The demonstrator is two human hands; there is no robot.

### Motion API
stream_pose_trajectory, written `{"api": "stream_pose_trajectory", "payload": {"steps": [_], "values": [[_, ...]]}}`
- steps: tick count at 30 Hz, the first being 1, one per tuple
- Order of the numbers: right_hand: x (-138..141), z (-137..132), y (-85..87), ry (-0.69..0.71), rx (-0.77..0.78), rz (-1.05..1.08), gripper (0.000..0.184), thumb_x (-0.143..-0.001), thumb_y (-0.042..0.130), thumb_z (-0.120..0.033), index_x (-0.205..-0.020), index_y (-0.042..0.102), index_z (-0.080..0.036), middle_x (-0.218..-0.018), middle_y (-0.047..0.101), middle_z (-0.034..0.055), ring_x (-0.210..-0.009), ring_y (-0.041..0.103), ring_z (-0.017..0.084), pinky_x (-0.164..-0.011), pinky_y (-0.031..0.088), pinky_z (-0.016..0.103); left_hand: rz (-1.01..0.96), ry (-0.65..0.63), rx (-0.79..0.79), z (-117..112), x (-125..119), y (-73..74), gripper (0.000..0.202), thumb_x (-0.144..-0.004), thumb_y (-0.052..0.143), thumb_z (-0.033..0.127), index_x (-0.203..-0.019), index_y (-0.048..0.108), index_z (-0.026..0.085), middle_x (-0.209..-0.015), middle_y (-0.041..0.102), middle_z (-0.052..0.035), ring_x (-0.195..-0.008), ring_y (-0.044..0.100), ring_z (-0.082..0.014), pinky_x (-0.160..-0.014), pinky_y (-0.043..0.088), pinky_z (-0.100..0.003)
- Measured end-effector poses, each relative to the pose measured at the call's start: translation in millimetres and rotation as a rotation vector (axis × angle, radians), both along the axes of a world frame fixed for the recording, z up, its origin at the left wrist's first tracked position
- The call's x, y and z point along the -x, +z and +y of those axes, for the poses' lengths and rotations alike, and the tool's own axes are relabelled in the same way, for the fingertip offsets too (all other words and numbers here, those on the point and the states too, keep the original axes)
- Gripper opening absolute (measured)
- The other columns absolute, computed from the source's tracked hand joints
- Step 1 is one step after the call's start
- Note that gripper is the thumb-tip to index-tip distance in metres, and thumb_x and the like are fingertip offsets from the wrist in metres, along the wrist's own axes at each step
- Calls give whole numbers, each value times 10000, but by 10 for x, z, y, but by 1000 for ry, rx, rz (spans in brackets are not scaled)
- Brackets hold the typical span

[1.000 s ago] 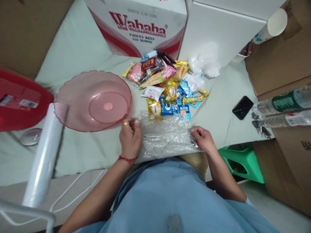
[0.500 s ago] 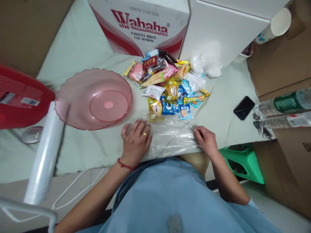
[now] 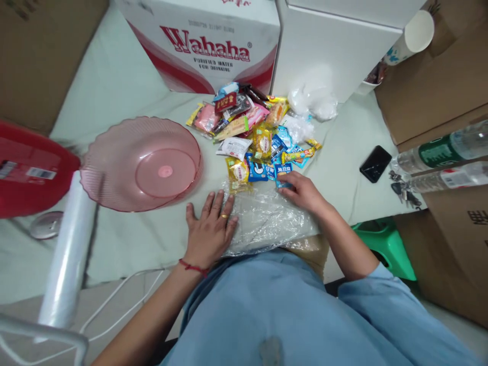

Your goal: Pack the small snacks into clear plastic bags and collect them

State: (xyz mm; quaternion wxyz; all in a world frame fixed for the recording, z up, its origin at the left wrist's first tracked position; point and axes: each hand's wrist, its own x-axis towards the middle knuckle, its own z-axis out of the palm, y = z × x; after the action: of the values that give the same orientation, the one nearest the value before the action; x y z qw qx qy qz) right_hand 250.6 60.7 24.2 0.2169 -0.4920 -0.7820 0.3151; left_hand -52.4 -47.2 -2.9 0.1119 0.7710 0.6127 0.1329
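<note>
A sheet of clear plastic film (image 3: 267,218) lies wrinkled along the table's near edge. My left hand (image 3: 209,223) rests flat on the film's left side, fingers spread. At the film's far edge, my right hand (image 3: 305,193) has its thumb and fingers around the lower part of a blue snack packet (image 3: 282,169). That packet still lies at the near side of a heap of wrapped snacks (image 3: 247,117). Beside it are another blue packet (image 3: 257,170) and a yellow packet (image 3: 237,173). Left of the heap stands a pink scalloped bowl (image 3: 110,178).
Behind the snacks stands a Wahaha carton (image 3: 213,46), with crumpled clear plastic (image 3: 312,101) to its right. A film roll (image 3: 68,254) and a red container (image 3: 34,173) are at left. A phone (image 3: 375,163), keys (image 3: 406,193) and plastic bottles (image 3: 442,152) lie at right.
My right hand has let go of the film's right edge and moved up and left to the blue packet. The film lies slacker. My left hand stays on it, fingers more spread.
</note>
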Motion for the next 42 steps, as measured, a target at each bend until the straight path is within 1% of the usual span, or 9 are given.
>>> {"api": "stream_pose_trajectory", "payload": {"steps": [3,8,13,18,24,29,37,40,42], "values": [[16,120,13,9,15,-4,179,-956,593,-261,-965,765,-214,-985,753,79,-934,683,228,-880,510,363,-19,17,-6,-10,-5,-2,627,-1055,405,399,-1659,306,259,-1668,406,-160,-1563,370,-344,-1264,-10,-699],[-284,76,208,-147,-88,65,196,-955,661,-385,-958,771,-222,-866,699,39,-749,600,189,-734,473,325,-24,47,-17,-29,-6,-31,645,-1066,380,411,-1668,272,204,-1660,407,-182,-1553,389,-338,-1270,-6,-685],[-524,94,320,-51,-139,-124,253,-986,624,-413,-936,769,-212,-872,721,64,-802,612,220,-811,458,366,-20,35,-41,-28,2,-51,642,-1074,366,404,-1667,265,181,-1673,385,-183,-1555,386,-334,-1274,0,-681],[-157,350,289,57,-203,-239,306,-1045,532,-394,-926,749,-214,-944,751,80,-932,635,241,-926,414,384,-35,72,-126,-68,30,-98,711,-1049,445,391,-1680,217,157,-1696,324,-218,-1605,278,-352,-1292,82,-645],[434,543,149,151,196,-261,208,-802,820,-328,-701,677,-216,-596,597,-29,-575,476,133,-597,289,273,13,13,-288,-160,56,-140,698,-1012,567,344,-1658,303,319,-1687,382,-124,-1627,219,-328,-1301,4,-630],[426,631,210,173,387,-100,87,-746,715,-221,-673,674,-197,-593,601,-51,-573,486,105,-580,333,234,13,-11,-136,-88,7,-52,551,-1056,468,364,-1603,424,322,-1640,465,-105,-1568,362,-345,-1259,-73,-710],[397,706,430,169,569,246,192,-813,714,-383,-805,597,-231,-697,662,-23,-514,538,115,-524,424,250,-14,2,-36,-46,1,-22,568,-1055,429,403,-1609,420,276,-1660,418,-157,-1558,375,-356,-1246,-5,-738],[364,810,469,208,510,129,196,-857,687,-401,-824,593,-232,-673,646,-25,-556,572,137,-556,443,259,-13,16,-40,-53,-2,-32,577,-1058,419,410,-1615,408,256,-1665,401,-172,-1550,393,-342,-1252,-23,-724],[329,838,524,182,280,3,136,-880,661,-341,-837,623,-218,-714,652,-2,-638,595,161,-628,469,285,-21,39,-41,-53,-13,-32,596,-1060,410,415,-1625,382,227,-1664,393,-190,-1539,410,-341,-1249,-37,-727]]}}
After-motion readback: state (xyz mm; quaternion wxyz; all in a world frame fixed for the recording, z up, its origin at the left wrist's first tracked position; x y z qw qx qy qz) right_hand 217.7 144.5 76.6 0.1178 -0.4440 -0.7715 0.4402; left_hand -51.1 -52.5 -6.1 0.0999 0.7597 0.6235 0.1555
